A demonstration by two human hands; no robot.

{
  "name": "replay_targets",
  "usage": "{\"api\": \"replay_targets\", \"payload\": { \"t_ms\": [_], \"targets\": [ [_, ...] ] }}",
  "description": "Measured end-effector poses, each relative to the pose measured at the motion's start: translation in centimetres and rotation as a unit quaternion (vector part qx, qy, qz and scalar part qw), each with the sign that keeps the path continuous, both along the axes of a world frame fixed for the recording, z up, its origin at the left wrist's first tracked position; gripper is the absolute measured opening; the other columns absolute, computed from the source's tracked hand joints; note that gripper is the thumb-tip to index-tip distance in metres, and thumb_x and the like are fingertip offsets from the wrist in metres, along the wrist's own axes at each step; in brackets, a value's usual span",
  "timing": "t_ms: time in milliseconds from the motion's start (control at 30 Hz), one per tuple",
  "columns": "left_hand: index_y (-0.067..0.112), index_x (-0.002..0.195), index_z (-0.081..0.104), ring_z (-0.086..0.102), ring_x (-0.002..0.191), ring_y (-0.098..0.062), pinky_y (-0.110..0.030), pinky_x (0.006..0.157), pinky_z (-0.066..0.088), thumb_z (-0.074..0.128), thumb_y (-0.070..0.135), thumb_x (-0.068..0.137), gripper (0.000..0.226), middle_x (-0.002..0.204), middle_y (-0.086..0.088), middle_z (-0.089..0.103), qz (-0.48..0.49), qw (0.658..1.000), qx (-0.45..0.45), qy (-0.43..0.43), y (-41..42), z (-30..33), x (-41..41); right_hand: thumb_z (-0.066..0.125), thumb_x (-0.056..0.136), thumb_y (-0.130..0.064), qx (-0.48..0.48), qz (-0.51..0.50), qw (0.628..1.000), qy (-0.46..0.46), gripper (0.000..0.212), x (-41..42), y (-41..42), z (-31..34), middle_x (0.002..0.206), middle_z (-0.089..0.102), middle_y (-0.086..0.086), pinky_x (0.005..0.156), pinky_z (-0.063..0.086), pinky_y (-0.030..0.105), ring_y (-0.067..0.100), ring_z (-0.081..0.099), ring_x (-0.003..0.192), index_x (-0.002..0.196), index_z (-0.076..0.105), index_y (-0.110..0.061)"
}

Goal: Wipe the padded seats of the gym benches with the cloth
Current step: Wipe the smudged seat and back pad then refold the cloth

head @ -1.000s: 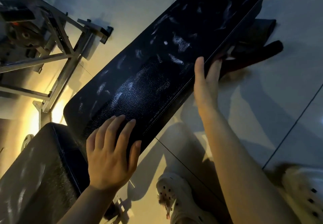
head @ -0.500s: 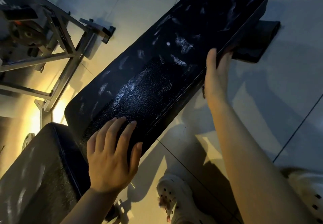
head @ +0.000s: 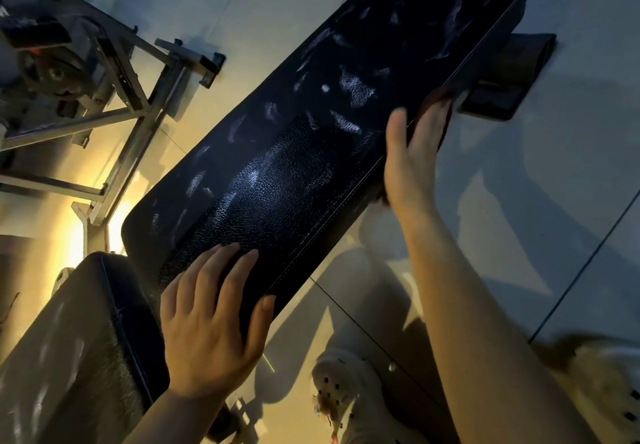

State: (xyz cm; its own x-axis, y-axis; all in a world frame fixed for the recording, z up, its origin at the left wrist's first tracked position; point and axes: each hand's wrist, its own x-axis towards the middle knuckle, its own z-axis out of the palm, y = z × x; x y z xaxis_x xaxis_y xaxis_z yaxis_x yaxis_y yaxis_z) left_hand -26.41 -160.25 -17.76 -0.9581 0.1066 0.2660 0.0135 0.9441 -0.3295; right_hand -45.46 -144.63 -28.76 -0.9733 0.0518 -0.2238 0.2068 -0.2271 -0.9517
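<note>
A long black padded bench pad (head: 311, 152), scuffed with pale marks, runs from lower left to upper right. My left hand (head: 211, 326) rests flat on its near end, fingers spread. My right hand (head: 412, 156) lies along the pad's right side edge, fingers straight and thumb on the top edge. It presses a dark cloth (head: 433, 96) against the side; only slivers of the cloth show past the fingertips and wrist. A second black pad (head: 69, 339) sits at lower left.
A grey metal frame (head: 135, 104) with a weight plate (head: 52, 69) stands on the left. The bench's dark foot (head: 502, 76) sticks out at upper right. Pale floor tiles lie to the right. My white clogs (head: 346, 395) are near the bottom.
My right hand has slid along the pad's side edge toward the far end, and the cloth that trailed beyond it is now tucked under it. My left hand has stayed put.
</note>
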Motion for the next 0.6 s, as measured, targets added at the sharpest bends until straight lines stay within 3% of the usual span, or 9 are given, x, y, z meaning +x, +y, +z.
{"api": "replay_targets", "payload": {
  "t_ms": [133, 300, 400, 533, 600],
  "targets": [
    [0.015, 0.126, 0.051, 0.049, 0.119, -0.034, -0.046, 0.090, 0.036, 0.030, 0.049, 0.100, 0.049, 0.126, -0.013, 0.056, -0.005, 1.000, 0.004, 0.002, 0.1, -0.1, -0.2, 0.034, 0.104, -0.046, -0.028, -0.084, 0.996, -0.019, 0.074, -5.7, 1.5, 0.0, 0.164, -0.007, 0.008, 0.120, 0.003, 0.028, 0.016, -0.003, 0.151, 0.155, -0.005, -0.008],
    [0.014, 0.125, 0.051, 0.049, 0.118, -0.034, -0.046, 0.088, 0.037, 0.031, 0.049, 0.099, 0.048, 0.124, -0.016, 0.059, -0.013, 1.000, 0.001, 0.010, 0.0, -0.1, -0.3, 0.030, 0.103, -0.050, -0.038, -0.094, 0.994, -0.041, 0.074, -7.1, 2.0, -0.5, 0.165, -0.004, 0.007, 0.120, 0.003, 0.029, 0.015, -0.001, 0.151, 0.156, -0.002, -0.009],
    [0.015, 0.126, 0.051, 0.049, 0.119, -0.034, -0.046, 0.089, 0.038, 0.030, 0.050, 0.100, 0.048, 0.125, -0.015, 0.058, -0.016, 1.000, 0.001, 0.018, -0.1, -0.3, -0.3, 0.028, 0.104, -0.047, -0.041, -0.082, 0.995, -0.034, 0.071, -4.9, 1.3, 0.1, 0.165, -0.001, 0.007, 0.119, 0.004, 0.027, 0.015, 0.002, 0.151, 0.156, 0.000, -0.008],
    [0.015, 0.128, 0.050, 0.047, 0.120, -0.034, -0.046, 0.091, 0.036, 0.032, 0.048, 0.099, 0.047, 0.126, -0.015, 0.057, -0.014, 1.000, 0.004, 0.020, 0.0, -0.2, -0.2, 0.032, 0.105, -0.040, -0.043, -0.049, 0.998, -0.022, 0.068, 1.1, -0.7, 1.9, 0.164, 0.003, 0.009, 0.114, 0.003, 0.014, 0.014, 0.005, 0.150, 0.155, 0.002, -0.005],
    [0.015, 0.127, 0.050, 0.047, 0.120, -0.034, -0.046, 0.091, 0.036, 0.034, 0.045, 0.098, 0.045, 0.126, -0.014, 0.057, -0.015, 1.000, 0.003, 0.022, 0.0, -0.2, -0.2, 0.034, 0.101, -0.045, -0.061, -0.032, 0.998, -0.014, 0.074, 4.8, -2.5, 2.5, 0.164, 0.005, 0.010, 0.118, 0.005, 0.017, 0.012, 0.007, 0.150, 0.155, 0.002, -0.005]
  ]
}}
